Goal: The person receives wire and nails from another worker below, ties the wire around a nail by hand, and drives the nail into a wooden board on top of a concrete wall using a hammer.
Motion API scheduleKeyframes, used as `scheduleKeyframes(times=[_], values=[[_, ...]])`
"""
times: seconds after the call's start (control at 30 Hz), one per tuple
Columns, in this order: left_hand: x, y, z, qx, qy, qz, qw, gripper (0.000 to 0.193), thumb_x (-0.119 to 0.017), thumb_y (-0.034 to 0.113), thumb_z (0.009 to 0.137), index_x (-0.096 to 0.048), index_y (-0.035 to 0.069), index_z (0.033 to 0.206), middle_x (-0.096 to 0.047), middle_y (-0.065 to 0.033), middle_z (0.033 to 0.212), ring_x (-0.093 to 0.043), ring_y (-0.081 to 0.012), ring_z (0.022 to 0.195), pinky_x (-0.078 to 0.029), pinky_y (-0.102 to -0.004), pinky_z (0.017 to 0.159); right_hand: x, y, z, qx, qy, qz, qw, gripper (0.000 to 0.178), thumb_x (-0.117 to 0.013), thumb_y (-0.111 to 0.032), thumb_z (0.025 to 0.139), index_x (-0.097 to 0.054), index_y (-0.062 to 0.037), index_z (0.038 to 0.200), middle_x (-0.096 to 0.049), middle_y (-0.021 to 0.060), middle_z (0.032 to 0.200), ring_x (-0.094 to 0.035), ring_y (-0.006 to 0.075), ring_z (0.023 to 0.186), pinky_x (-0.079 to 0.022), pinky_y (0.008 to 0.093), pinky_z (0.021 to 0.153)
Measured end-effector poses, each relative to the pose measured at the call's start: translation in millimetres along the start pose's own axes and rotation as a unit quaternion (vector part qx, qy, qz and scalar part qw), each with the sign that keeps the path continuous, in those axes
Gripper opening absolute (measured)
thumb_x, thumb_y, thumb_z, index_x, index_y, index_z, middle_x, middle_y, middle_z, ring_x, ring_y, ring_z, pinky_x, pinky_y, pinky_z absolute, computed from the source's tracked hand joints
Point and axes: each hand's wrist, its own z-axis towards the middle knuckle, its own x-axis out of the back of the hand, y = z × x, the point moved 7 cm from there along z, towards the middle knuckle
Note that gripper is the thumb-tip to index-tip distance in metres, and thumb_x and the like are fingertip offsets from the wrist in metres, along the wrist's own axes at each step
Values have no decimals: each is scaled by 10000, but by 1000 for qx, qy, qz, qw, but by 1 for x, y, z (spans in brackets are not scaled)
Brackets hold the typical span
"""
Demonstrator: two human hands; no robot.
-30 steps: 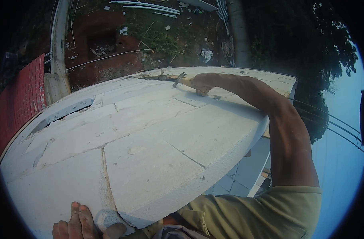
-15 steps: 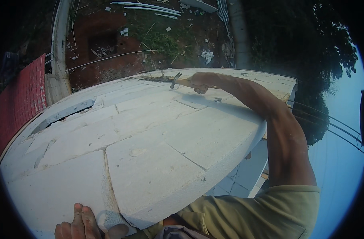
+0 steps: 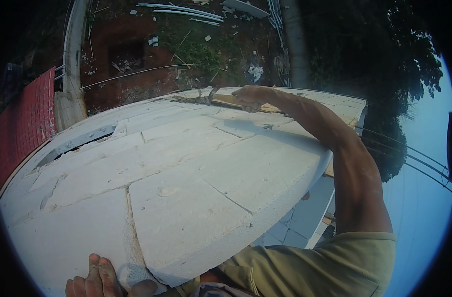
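My right hand point(image 3: 249, 97) reaches far out and grips a wooden strip point(image 3: 226, 100) that lies along the far edge of a surface of white foam slabs point(image 3: 186, 188). A small dark hooked piece point(image 3: 211, 94) sticks up at the strip's left end. My left hand point(image 3: 99, 279) rests at the near edge of the slabs, fingers together and pressed flat on the white surface. The slabs are cracked and fitted together with visible seams.
Far below lie red-brown ground point(image 3: 146, 64), scattered debris and long white pipes point(image 3: 181, 10). A red tiled roof point(image 3: 23, 123) is at the left. Trees point(image 3: 384, 74) and cables point(image 3: 414, 158) fill the right. A gap point(image 3: 72, 146) opens in the slabs at the left.
My right hand has stayed at the far edge on the wooden strip, shifting slightly. My left hand has barely moved at the near edge.
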Motion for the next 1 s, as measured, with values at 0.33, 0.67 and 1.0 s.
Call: scheduleKeyframes(times=[0.33,0.67,1.0], values=[[-3,-1,-1,3,13,-13,1000,564,-690,414,901,-650,-104,1120,-659,-241,841,-556,-299,600,-420,-390,549,-17,-5,-28,-49,-11,-58,997,361,-449,-237,1029,-545,-102,1350,-615,113,809,-621,193,611,-527,375,496],[-2,2,0,15,18,-14,1000,557,-694,404,894,-650,-104,1118,-657,-239,837,-557,-301,602,-422,-390,551,72,-10,-61,87,180,-326,924,365,-557,-71,816,-714,-102,1144,-619,102,728,-625,247,620,-481,421,494],[-8,3,5,29,23,-15,999,551,-699,394,888,-651,-105,1116,-656,-237,834,-558,-303,604,-424,-391,553,107,53,54,52,165,-185,968,331,-577,-106,830,-654,-140,1150,-595,98,766,-632,263,715,-481,455,524]])
